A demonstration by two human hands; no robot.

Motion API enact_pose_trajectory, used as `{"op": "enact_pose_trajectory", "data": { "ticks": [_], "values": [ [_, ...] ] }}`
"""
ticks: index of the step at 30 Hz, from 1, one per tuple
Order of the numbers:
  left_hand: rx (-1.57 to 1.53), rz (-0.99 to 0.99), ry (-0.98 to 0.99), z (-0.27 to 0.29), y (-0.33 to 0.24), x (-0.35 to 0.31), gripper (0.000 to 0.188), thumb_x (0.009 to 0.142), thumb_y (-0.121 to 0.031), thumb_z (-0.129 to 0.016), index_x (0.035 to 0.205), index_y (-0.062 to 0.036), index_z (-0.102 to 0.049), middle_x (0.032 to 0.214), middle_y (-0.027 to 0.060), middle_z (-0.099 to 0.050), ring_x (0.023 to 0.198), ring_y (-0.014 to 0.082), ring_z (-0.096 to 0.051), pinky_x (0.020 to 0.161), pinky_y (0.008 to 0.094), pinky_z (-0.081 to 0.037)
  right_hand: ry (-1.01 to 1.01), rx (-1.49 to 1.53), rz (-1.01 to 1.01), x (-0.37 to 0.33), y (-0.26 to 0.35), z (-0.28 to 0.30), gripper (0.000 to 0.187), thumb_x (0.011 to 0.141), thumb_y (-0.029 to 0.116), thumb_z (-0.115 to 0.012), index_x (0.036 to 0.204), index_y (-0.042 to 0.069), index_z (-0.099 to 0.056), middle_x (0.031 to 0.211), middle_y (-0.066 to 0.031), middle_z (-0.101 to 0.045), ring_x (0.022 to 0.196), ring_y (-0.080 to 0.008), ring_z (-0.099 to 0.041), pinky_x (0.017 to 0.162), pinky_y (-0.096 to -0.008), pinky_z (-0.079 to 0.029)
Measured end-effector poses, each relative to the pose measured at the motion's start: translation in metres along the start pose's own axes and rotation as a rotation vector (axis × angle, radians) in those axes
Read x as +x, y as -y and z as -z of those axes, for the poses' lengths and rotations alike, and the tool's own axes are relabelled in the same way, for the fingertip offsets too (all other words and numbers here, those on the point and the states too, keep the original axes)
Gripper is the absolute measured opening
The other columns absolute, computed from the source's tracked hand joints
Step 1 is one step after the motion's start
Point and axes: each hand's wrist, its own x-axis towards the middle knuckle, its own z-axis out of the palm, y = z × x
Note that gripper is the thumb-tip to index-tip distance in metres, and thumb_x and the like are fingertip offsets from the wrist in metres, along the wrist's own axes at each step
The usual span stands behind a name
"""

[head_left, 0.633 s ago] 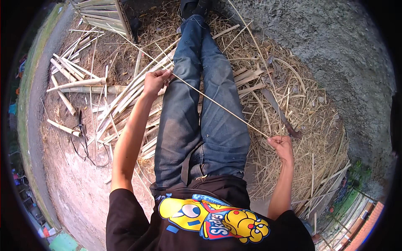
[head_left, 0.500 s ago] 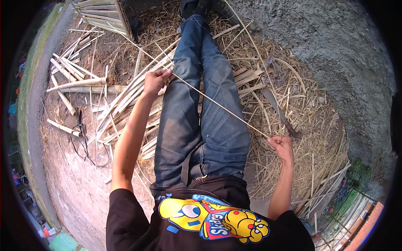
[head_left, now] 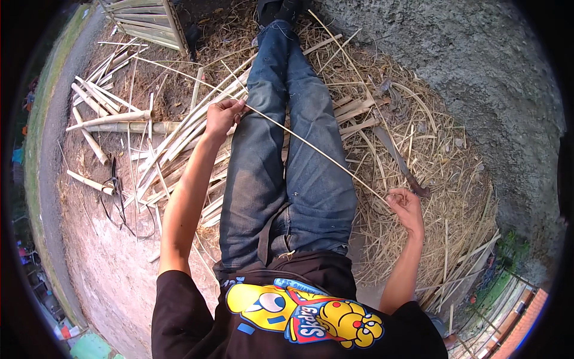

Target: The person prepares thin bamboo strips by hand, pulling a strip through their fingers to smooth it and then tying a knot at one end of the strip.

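Note:
A long, thin bamboo strip (head_left: 317,149) stretches slantwise across my thighs, from upper left to lower right. My left hand (head_left: 223,115) pinches it beside my left knee, and a length of strip runs on beyond that hand to the upper left. At the strip's lower right part is my right hand (head_left: 406,209), its thumb and fingers closed on it. Just beyond that hand a machete (head_left: 394,152) lies on the shavings. Another thin strip (head_left: 341,51) slopes down toward it from near my feet; whether it joins the held strip I cannot tell.
Split bamboo pieces (head_left: 179,143) lie in a pile under and left of my outstretched legs (head_left: 317,137). Bamboo poles (head_left: 113,119) lie farther left. A slatted bamboo frame (head_left: 146,24) stands at the far left. Shavings (head_left: 382,251) cover the ground beside a rough grey wall (head_left: 478,78).
My right hand has shifted slightly right and turned its fingers. The strip's far left stretch has swung left. The thin strip beyond my right hand has moved, its far end now in view.

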Motion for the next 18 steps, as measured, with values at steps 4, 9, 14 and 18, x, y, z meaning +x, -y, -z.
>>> {"op": "enact_pose_trajectory", "data": {
  "ticks": [4, 9, 14, 18],
  "values": [
    [0.012, 0.007, 0.002, 0.001, 0.004, -0.005, 0.022, 0.094, -0.023, -0.071, 0.085, -0.0034, -0.076, 0.071, 0.0003, -0.069, 0.050, 0.0049, -0.049, 0.047, 0.0223, -0.035, -0.083, 0.033, -0.087, -0.009, 0.022, 0.014, 0.042, 0.105, 0.040, -0.052, 0.103, 0.002, -0.069, 0.071, 0.0057, -0.047, 0.063, -0.0060, -0.042, 0.066, -0.0225, -0.039],
    [0.034, 0.023, -0.003, 0.004, 0.016, -0.006, 0.023, 0.094, -0.024, -0.071, 0.084, -0.0036, -0.075, 0.069, -0.0006, -0.067, 0.052, 0.0055, -0.049, 0.048, 0.0228, -0.035, -0.019, -0.144, 0.058, -0.016, 0.028, 0.004, 0.034, 0.103, 0.030, -0.058, 0.093, 0.000, -0.068, 0.068, 0.0057, -0.048, 0.063, -0.0033, -0.041, 0.059, -0.0224, -0.034],
    [0.047, 0.059, -0.006, 0.003, 0.017, -0.005, 0.025, 0.094, -0.026, -0.071, 0.084, -0.0037, -0.075, 0.070, -0.0009, -0.067, 0.055, 0.0062, -0.049, 0.051, 0.0230, -0.035, -0.128, -0.138, 0.013, -0.032, 0.003, -0.013, 0.026, 0.100, 0.021, -0.065, 0.085, -0.001, -0.068, 0.060, 0.0082, -0.046, 0.055, -0.0004, -0.033, 0.050, -0.0221, -0.025],
    [0.047, 0.058, 0.007, 0.004, 0.017, -0.004, 0.025, 0.095, -0.026, -0.070, 0.085, -0.0034, -0.075, 0.070, -0.0008, -0.067, 0.055, 0.0065, -0.049, 0.052, 0.0230, -0.036, -0.156, -0.123, 0.007, -0.040, -0.017, -0.014, 0.025, 0.099, 0.020, -0.067, 0.085, -0.001, -0.067, 0.061, 0.0083, -0.046, 0.055, -0.0003, -0.033, 0.050, -0.0220, -0.024]
  ]
}}
